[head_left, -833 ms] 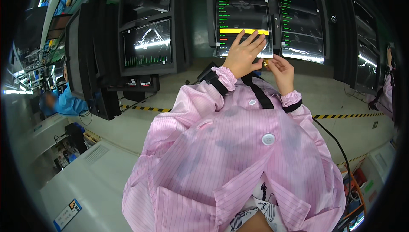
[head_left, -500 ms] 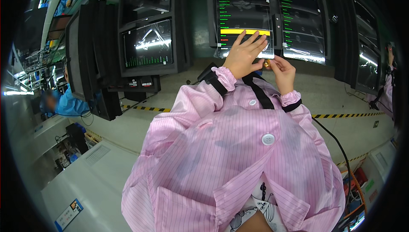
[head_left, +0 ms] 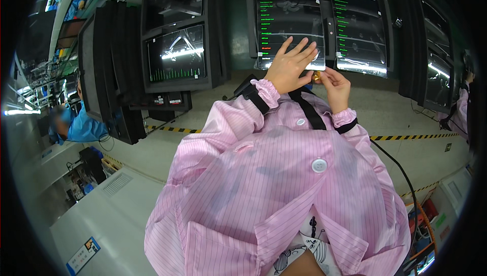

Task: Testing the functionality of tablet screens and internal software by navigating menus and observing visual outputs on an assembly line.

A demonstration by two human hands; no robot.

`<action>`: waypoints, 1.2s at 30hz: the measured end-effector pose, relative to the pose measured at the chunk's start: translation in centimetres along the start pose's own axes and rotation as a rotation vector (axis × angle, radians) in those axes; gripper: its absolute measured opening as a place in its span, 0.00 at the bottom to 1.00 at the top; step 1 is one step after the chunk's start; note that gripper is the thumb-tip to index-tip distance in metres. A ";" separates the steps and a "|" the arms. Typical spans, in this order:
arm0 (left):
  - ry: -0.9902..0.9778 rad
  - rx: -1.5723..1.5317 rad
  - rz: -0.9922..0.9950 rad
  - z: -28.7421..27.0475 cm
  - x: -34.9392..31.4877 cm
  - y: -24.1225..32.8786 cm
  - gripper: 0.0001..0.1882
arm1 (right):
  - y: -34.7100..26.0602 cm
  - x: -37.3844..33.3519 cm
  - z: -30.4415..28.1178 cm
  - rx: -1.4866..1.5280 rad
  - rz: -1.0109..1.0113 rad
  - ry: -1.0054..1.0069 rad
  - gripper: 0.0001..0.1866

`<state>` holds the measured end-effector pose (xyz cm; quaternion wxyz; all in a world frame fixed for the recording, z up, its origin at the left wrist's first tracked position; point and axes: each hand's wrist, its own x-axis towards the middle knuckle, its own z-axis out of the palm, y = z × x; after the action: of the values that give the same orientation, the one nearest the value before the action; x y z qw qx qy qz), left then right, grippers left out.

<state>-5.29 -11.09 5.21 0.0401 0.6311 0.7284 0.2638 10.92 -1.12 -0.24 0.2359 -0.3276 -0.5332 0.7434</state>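
A tablet (head_left: pixel 289 9) with a black screen and lines of small green text, one of them red, rests in a dark frame in front of me. My left hand (head_left: pixel 288 70) lies with spread fingers over its lower part. At the tablet's lower right corner, my right hand (head_left: pixel 337 87) pinches a small gold-coloured piece (head_left: pixel 317 76) between thumb and fingers. The left thumb is close beside that piece. Its exact kind is too small to make out, and my left hand hides part of the tablet's lower edge.
Another lit tablet (head_left: pixel 357 22) sits in the frame to the right. More tablets (head_left: pixel 176 53) stand in a dark rack at left. A black cable (head_left: pixel 406 169) runs down on my right. A person in blue (head_left: pixel 83 124) is at far left; a pink sleeve (head_left: pixel 461 106) shows at far right.
The yellow bar across the tablet's screen has disappeared, leaving dark screen there. Both hands keep almost the same position, shifted very slightly.
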 end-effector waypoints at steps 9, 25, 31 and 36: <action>0.004 -0.003 0.004 0.0 0.0 -0.1 0.27 | -0.4 0.0 0.0 0.008 0.004 -0.026 0.14; 0.027 -0.060 -0.092 -2.1 0.6 1.2 0.36 | -0.5 -0.3 -1.2 -0.004 0.073 -0.134 0.12; 0.257 0.093 -0.391 -4.8 -4.8 -1.8 0.31 | 0.0 -0.6 -2.6 -0.100 0.119 -0.104 0.11; 0.200 0.116 -0.400 -5.0 -5.9 -2.3 0.29 | 0.1 -0.8 -3.1 -0.151 0.152 -0.069 0.11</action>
<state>-8.17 -18.46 6.89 -0.0168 0.4461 0.8533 0.2695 13.74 0.31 -0.88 0.1352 -0.3580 -0.5690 0.7278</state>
